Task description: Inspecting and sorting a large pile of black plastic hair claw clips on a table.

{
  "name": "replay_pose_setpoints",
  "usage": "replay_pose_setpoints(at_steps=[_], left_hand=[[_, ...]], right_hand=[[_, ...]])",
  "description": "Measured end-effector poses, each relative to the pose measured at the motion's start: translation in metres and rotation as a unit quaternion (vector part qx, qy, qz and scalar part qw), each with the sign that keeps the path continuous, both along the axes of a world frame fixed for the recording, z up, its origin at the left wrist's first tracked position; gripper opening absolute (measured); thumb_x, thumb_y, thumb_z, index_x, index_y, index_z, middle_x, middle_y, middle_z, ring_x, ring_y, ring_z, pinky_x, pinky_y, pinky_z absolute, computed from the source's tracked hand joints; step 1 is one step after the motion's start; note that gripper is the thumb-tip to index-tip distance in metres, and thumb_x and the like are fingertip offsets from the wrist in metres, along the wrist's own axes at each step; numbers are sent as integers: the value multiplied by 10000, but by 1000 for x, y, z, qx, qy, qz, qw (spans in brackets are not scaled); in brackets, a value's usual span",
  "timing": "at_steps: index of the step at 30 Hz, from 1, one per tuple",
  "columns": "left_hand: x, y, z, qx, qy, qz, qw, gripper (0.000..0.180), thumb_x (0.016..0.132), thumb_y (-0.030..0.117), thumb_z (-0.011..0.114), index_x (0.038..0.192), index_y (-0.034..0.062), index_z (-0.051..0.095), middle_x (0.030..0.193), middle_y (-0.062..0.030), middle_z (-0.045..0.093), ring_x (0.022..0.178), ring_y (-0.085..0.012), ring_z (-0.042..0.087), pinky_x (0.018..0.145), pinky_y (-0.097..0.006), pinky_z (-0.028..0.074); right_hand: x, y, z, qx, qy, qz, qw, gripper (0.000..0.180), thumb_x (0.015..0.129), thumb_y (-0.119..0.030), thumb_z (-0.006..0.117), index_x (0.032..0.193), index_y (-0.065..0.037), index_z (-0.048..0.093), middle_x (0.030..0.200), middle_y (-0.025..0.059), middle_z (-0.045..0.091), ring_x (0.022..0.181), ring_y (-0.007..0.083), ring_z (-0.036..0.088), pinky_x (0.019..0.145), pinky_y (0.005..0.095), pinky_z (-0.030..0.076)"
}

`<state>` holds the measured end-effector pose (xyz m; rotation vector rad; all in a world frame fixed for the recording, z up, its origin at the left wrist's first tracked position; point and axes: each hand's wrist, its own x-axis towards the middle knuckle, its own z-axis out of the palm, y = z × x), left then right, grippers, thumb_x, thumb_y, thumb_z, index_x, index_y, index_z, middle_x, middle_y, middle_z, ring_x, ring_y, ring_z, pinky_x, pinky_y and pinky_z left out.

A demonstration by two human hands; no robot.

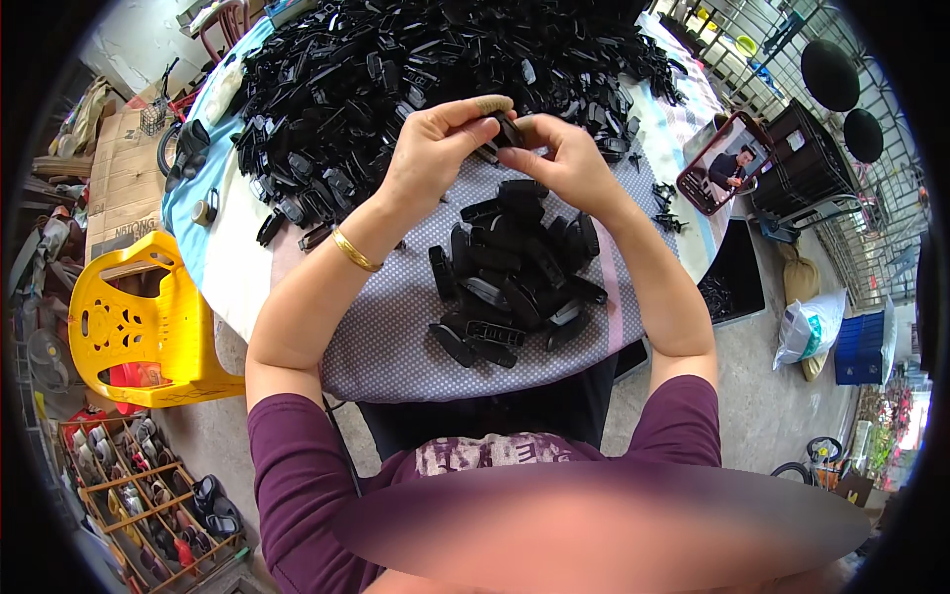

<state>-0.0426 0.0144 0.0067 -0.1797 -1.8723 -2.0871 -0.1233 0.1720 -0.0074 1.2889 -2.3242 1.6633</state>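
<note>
Both hands are raised over the far half of the table, fingers closed around one small black plastic piece (507, 130). My left hand (440, 144) pinches it from the left; a tan wrap covers a fingertip. From the right, my right hand (562, 158) grips it between thumb and fingers. Fingers hide much of the piece, so its exact kind is unclear. Beneath the hands, nearer to me, lies a small pile of black plastic pieces (515, 267), elongated and clip-like. Beyond them a large heap of similar black pieces (376, 89) covers the table's far side.
A patterned cloth (371, 346) covers the round table. At its right edge, a phone (724, 163) leans upright with a lit screen. A yellow plastic chair (129, 327) stands left, near a shoe rack (148, 495). On the right floor are a black crate (732, 272) and white sack (807, 327).
</note>
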Motion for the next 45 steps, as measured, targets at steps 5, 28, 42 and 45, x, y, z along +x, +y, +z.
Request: replay_pose_setpoints(at_steps=[5, 28, 42, 45], left_hand=[[4, -4, 2, -50, 12, -18, 999, 239, 854, -5, 558, 1081, -5, 633, 953, -76, 666, 875, -108, 608, 825, -222, 485], [3, 23, 15, -435, -11, -125, 891, 293, 776, 141, 673, 1049, 39, 641, 911, -115, 663, 817, -229, 614, 740, -313, 491], [-74, 23, -25, -625, -36, -29, 779, 231, 864, 177, 524, 1059, 80, 602, 913, -153, 622, 902, -323, 573, 797, -395, 459], [-77, 29, -12, -624, -109, -25, 773, 255, 892, 271, 498, 1032, 86, 603, 886, -151, 627, 874, -318, 594, 759, -403, 472]], right_hand=[[12, 1, 0, 19, 79, 43, 996, 217, 784, -153, 700, 902, 16, 631, 681, 90, 615, 565, 109, 538, 537, 240, 431], [-53, 43, 5, 371, 157, -48, 914, 229, 640, -198, 683, 801, -42, 638, 797, 130, 644, 802, 299, 617, 710, 382, 489], [-47, 37, 2, 361, 213, -21, 908, 134, 672, -90, 602, 799, -66, 639, 800, 121, 642, 800, 303, 619, 710, 391, 499], [-51, 40, 0, 383, 226, -65, 893, 135, 699, -100, 571, 809, -71, 643, 792, 125, 641, 790, 306, 618, 705, 393, 500]])
